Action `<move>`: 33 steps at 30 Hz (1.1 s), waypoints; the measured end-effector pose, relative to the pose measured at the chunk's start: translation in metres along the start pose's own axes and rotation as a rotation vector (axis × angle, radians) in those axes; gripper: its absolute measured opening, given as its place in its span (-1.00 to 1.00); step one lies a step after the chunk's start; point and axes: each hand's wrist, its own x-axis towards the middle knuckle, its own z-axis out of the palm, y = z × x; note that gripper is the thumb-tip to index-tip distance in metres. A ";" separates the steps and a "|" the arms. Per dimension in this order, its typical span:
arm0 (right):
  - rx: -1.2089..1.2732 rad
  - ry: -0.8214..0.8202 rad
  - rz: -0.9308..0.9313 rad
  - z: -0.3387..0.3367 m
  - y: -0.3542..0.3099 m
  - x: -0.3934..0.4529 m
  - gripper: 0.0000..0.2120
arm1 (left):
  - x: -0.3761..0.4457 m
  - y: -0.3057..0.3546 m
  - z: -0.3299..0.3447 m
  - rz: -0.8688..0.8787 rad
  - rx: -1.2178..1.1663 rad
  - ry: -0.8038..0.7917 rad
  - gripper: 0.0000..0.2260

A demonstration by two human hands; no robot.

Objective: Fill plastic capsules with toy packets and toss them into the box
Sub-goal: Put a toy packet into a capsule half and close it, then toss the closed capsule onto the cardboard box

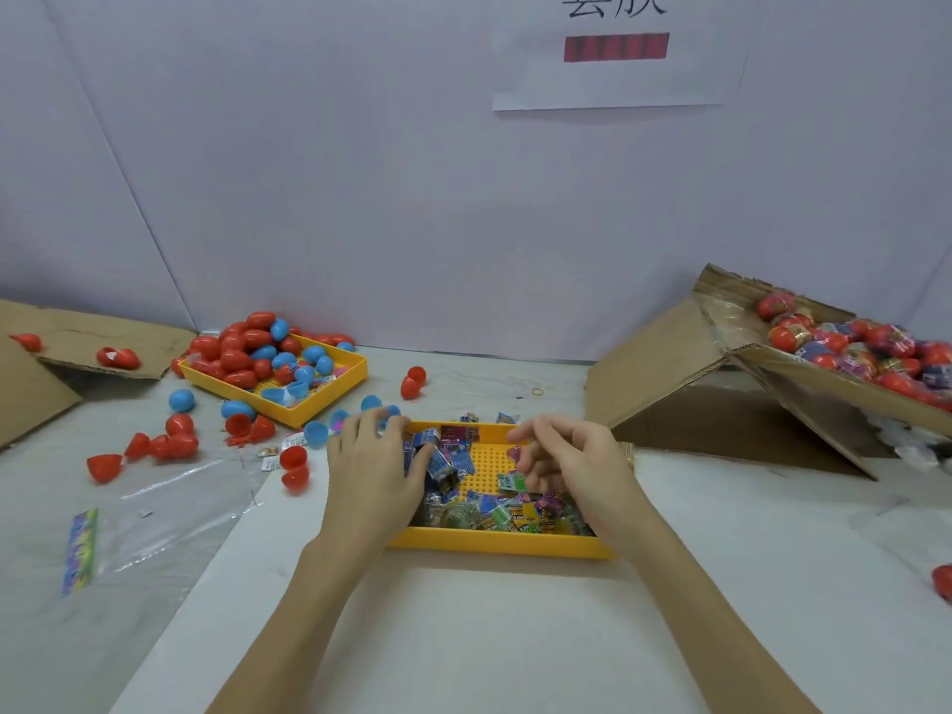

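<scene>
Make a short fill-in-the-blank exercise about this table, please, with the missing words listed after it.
1. Both hands, the left hand and the right hand, reach into the near tray, whose colour is ____.
2. The far tray holds loose capsules in red and ____.
3. The cardboard box of filled capsules stands on the person's ____ side.
4. The paper sign hangs on the ____.

Missing words: yellow; blue; right; wall
</scene>
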 end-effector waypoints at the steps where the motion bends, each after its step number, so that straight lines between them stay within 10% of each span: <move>1: -0.033 -0.008 -0.015 0.001 0.000 0.000 -0.69 | 0.001 -0.002 0.001 -0.035 -0.018 -0.036 -0.59; 8: -0.199 -0.022 -0.070 0.004 0.003 -0.001 -0.69 | 0.027 -0.010 -0.008 -0.237 -0.451 0.016 -0.61; 18: -0.206 -0.027 -0.080 0.003 0.012 0.005 -0.69 | 0.154 -0.095 -0.025 -0.287 0.295 -0.040 -0.64; 33: -0.185 -0.035 -0.082 0.003 0.012 0.007 -0.69 | 0.179 -0.148 -0.014 -0.237 0.156 -0.262 -0.58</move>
